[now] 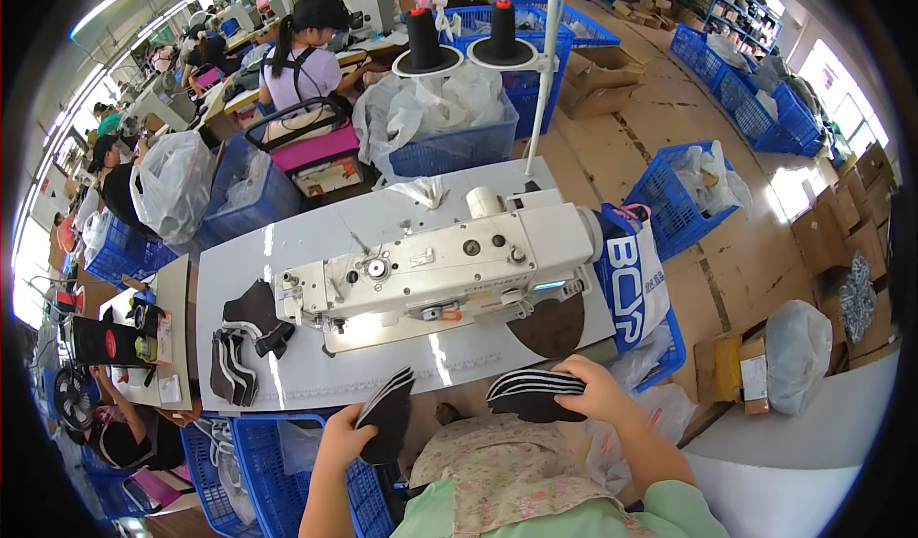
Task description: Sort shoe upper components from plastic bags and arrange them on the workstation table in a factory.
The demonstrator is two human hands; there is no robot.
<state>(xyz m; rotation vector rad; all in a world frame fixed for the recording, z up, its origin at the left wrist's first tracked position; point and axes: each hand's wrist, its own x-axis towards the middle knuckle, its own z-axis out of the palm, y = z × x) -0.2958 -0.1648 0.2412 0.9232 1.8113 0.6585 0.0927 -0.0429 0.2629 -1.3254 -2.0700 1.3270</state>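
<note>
My left hand is closed on a stack of black fabric pieces with light edges, held tilted just off the table's front edge. At the right, my right hand grips another stack of black fabric pieces, its pale edges fanned in stripes. Beyond both hands stands a white sewing machine on a grey table. Dark cut pieces with white edges lie at the table's left, with more dark pieces behind them. A dark brown rounded piece rests at the table's right.
Blue plastic baskets stand below the table's front left, and a blue and white bag hangs at its right end. Two black thread cones sit behind the machine. Another blue basket is on the floor. Co-workers sit at other tables.
</note>
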